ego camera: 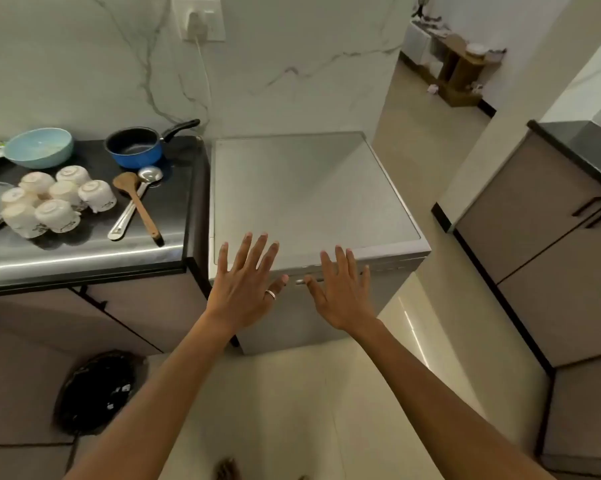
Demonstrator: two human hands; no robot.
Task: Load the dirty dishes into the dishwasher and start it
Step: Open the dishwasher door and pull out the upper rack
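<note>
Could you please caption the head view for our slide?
Both empty hands, left and right, hover at the closed dishwasher; dirty dishes wait on the counter.

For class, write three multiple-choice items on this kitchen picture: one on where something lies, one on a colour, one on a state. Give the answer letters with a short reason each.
1. Where does the wooden spatula lie?
A. On the dishwasher top
B. On the counter beside the metal ladle
C. Inside the saucepan

2. What colour is the outside of the saucepan?
A. Red
B. White
C. Blue

3. How do the hands stand?
A. Both open and empty
B. Left holds a cup
C. Right grips the ladle

Answers:
1 B: the spatula rests on the counter, crossing the metal ladle.
2 C: its wall is blue, its inside black.
3 A: the left hand and right hand are spread flat over the front edge of the dishwasher, holding nothing.
</note>
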